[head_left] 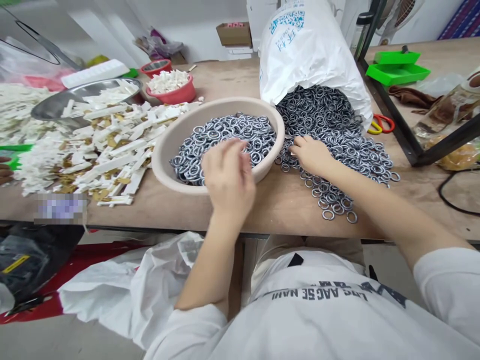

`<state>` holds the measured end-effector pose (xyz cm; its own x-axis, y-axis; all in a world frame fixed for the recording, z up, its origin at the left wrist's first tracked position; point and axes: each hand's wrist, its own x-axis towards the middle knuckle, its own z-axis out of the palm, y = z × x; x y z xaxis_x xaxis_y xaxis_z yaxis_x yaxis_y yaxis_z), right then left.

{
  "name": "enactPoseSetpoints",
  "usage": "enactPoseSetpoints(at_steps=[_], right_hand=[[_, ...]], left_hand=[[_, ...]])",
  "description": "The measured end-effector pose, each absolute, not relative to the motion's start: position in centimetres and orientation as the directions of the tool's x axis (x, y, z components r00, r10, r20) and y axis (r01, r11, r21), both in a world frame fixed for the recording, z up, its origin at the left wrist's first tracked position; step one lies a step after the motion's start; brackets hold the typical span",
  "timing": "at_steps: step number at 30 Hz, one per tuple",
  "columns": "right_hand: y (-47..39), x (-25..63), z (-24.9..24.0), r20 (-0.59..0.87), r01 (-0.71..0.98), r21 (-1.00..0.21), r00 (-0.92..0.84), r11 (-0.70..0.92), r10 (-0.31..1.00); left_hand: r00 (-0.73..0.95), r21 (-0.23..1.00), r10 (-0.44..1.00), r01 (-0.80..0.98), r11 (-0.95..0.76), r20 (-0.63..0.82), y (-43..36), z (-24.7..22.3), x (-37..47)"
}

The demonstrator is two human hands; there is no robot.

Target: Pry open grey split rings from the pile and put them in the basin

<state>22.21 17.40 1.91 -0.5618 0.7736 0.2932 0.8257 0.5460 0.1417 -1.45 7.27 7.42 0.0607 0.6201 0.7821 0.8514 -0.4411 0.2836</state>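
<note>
A beige oval basin (pixel 165 170) holds many grey metal rings (pixel 225 127). Over its front rim hovers my left hand (pixel 229 175), its fingers curled and blurred; whether anything is between them cannot be made out. My right hand (pixel 311 155) rests at the left edge of the loose ring pile (pixel 356 160), just right of the basin. Its fingers are bent down among the rings, and what they hold is too small to tell. Behind the pile, a white sack (pixel 307 55) lies with its open mouth toward me, and rings spill out of it.
White and tan strips (pixel 123 135) are heaped at the left, beside a steel bowl (pixel 41 107) and a red bowl (pixel 176 95) of white pieces. A black metal frame (pixel 386 115), scissors (pixel 384 122) and green trays (pixel 397 75) are at the right. Another person's hand (pixel 4 170) shows at the far left.
</note>
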Motion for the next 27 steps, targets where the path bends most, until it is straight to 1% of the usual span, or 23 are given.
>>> enactPoseSetpoints(at_steps=[1,2,3,4,6,7,9,13,15,17,20,23,25,27], right_hand=[[18.9,22.1,1.7,0.284,0.781,0.203,-0.624,0.59,0.728],[20.3,22.0,1.4,0.265,0.749,0.246,-0.662,0.615,0.701],[21.6,21.9,1.2,0.235,0.722,0.276,-0.691,0.634,0.684],[22.8,21.8,1.0,0.204,0.696,0.291,-0.715,0.656,0.668],[24.6,21.4,0.7,0.143,0.649,0.302,-0.755,0.698,0.64],[25.2,21.2,0.6,0.114,0.628,0.297,-0.771,0.719,0.626],[26.0,20.7,0.6,0.062,0.606,0.271,-0.787,0.748,0.614],[26.0,20.0,1.1,0.004,0.645,0.217,-0.751,0.733,0.66],[25.2,20.5,1.4,-0.001,0.657,0.225,-0.738,0.72,0.674],[24.0,21.7,1.5,0.006,0.645,0.236,-0.749,0.727,0.662],[21.6,24.1,1.3,0.036,0.572,0.253,-0.812,0.781,0.583],[19.4,26.1,1.3,0.086,0.52,0.267,-0.851,0.811,0.518],[18.0,26.9,1.7,0.135,0.545,0.264,-0.838,0.796,0.529],[16.5,27.4,2.5,0.175,0.607,0.242,-0.794,0.757,0.582]], left_hand=[[0.18,0.245,0.617,0.806,-0.539,0.766,6.5,6.7,0.2],[0.314,0.223,0.648,0.762,-0.608,0.694,6.0,5.9,1.8],[0.399,0.221,0.705,0.759,-0.613,0.587,5.7,5.0,3.2],[0.418,0.218,0.779,0.799,-0.56,0.468,5.7,4.1,4.3],[0.378,0.185,0.894,0.886,-0.425,0.241,6.7,2.5,5.6],[0.338,0.158,0.927,0.918,-0.363,0.164,7.4,1.9,5.9],[0.278,0.106,0.958,0.953,-0.285,0.076,9.2,1.0,6.2],[0.222,0.052,0.975,0.974,-0.222,0.016,11.4,0.3,6.2],[0.231,0.056,0.973,0.971,-0.233,0.026,11.1,0.3,6.3],[0.274,0.087,0.961,0.957,-0.276,0.033,10.1,0.5,6.3],[0.322,0.171,0.946,0.932,-0.321,0.024,8.7,0.8,6.4],[0.275,0.208,0.958,0.936,-0.285,0.079,8.7,0.9,6.3],[0.266,0.181,0.961,0.944,-0.275,0.07,9.3,0.7,6.1],[0.288,0.159,0.958,0.945,-0.284,0.002,9.5,0.3,5.8]])
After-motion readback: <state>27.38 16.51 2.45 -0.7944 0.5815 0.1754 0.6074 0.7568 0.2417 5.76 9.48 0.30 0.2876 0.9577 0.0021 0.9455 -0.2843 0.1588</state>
